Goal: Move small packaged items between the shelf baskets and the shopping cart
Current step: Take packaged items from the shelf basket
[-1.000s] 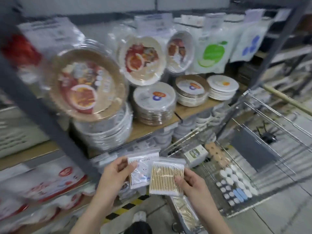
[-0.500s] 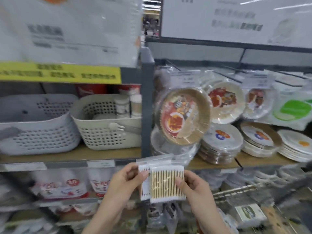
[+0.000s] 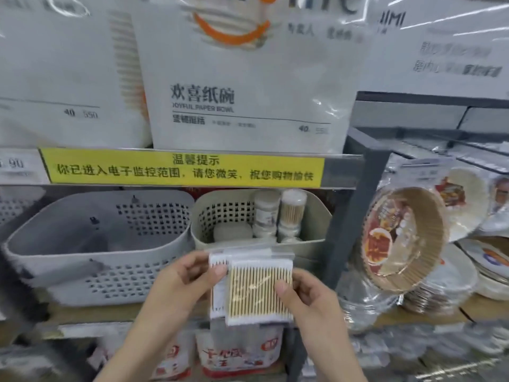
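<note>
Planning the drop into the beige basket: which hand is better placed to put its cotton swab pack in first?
Probably the right hand: its front swab pack overlaps the left hand's back pack and sits directly below the beige basket.

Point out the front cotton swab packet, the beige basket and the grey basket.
front cotton swab packet (image 3: 260, 292), head view: middle of the wooden sticks.
beige basket (image 3: 311, 248), head view: front wall, right part.
grey basket (image 3: 68, 277), head view: front wall, left of its holes.

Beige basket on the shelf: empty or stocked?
Stocked. The beige basket holds two upright jars and a round white item lying low.
</note>
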Demonstrator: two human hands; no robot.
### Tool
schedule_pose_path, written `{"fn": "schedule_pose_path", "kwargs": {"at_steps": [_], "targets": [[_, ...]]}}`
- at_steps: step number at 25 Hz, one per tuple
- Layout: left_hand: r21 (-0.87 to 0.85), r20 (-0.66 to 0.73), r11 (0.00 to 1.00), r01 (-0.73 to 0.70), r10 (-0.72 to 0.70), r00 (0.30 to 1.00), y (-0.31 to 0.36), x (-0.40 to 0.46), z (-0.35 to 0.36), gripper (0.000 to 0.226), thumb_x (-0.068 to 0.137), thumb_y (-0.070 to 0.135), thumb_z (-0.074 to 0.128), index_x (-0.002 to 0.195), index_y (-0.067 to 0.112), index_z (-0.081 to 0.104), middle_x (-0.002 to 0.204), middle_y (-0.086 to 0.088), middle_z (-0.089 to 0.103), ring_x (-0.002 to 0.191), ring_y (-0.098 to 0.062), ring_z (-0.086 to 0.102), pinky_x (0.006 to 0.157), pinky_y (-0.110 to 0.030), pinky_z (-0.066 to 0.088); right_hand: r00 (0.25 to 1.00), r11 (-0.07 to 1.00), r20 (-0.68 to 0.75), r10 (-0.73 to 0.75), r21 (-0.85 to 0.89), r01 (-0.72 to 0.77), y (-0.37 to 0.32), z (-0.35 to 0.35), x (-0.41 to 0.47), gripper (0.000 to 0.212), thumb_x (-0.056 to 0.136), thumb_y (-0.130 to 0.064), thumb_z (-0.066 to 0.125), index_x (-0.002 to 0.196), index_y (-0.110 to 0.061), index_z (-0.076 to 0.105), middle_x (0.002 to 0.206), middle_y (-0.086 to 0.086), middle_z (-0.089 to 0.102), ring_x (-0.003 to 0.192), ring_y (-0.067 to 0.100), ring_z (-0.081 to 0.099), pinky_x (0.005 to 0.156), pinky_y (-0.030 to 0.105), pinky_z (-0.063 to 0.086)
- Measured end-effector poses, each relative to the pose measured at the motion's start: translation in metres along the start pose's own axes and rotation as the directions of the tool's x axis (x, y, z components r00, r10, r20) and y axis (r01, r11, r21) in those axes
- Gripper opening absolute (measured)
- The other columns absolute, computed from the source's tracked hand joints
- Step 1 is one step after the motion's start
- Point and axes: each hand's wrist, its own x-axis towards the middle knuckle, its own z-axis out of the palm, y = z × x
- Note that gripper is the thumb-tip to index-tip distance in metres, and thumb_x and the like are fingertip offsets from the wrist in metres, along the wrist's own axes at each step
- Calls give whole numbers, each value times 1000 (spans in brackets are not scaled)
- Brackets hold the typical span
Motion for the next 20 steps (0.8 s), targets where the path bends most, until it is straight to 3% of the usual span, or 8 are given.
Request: {"fn": "schedule_pose_path", "kwargs": {"at_steps": [2, 5, 8, 11, 15, 18, 20], "targets": [[5, -18, 999, -39, 39, 999, 15, 16, -11, 49, 68, 32, 68, 112, 11, 63, 96, 0, 73, 92, -14, 67, 77, -24, 49, 999, 1000, -31, -10, -22, 10, -17, 13, 14, 7, 86, -25, 66, 85, -28, 72, 88, 7, 71, 89, 26, 65, 80, 36, 53], [54, -51, 993, -104, 106, 993, 31, 48, -19, 41, 82, 23, 66, 119, 9, 57, 103, -4, 68, 94, -17, 64, 74, -24, 50, 995, 988, -69, -75, -140, 65, -44, 26, 40, 7, 89, -26, 62, 83, -27, 64, 89, 7, 70, 87, 21, 65, 80, 33, 52], [69, -28, 992, -105, 107, 994, 35, 80, -18, 37, 88, 20, 63, 122, 5, 56, 111, -13, 66, 98, -29, 64, 79, -33, 54, 989, 954, -90, -114, -289, 84, -54, 33, 77, 15, 94, -24, 57, 80, -18, 61, 84, 8, 67, 76, 16, 61, 66, 23, 45], [152, -42, 985, -85, 92, 995, 37, 106, -13, 33, 91, 17, 60, 122, 7, 56, 118, -9, 62, 102, -24, 61, 70, -24, 52, 996, 908, -69, -50, -419, 17, -49, 38, 115, 27, 95, -24, 53, 82, -2, 62, 81, 13, 65, 74, 25, 57, 58, 27, 35], [372, 12, 926, -65, 65, 998, 36, 134, -4, 25, 96, 20, 51, 117, 9, 59, 113, -16, 65, 102, -32, 62, 92, -42, 51, 998, 853, -34, 60, -517, -69, -42, 36, 143, 30, 95, -24, 53, 76, -2, 57, 68, 10, 51, 67, 23, 46, 60, 29, 30], [415, 12, 910, -18, 14, 1000, 35, 146, 5, 22, 98, 17, 44, 108, 8, 61, 106, -15, 66, 95, -29, 63, 86, -37, 49, 987, 847, 2, 161, -513, -137, -32, 35, 157, 35, 95, -23, 53, 104, 10, 63, 93, 24, 66, 80, 30, 60, 68, 31, 41], [384, -36, 923, 29, -16, 999, 33, 152, 8, 23, 99, 17, 40, 100, 4, 59, 101, -17, 63, 87, -24, 59, 77, -32, 45, 980, 854, 13, 199, -492, -167, -25, 38, 164, 37, 93, -23, 55, 112, 8, 59, 109, 25, 66, 95, 36, 64, 85, 40, 52]]}}
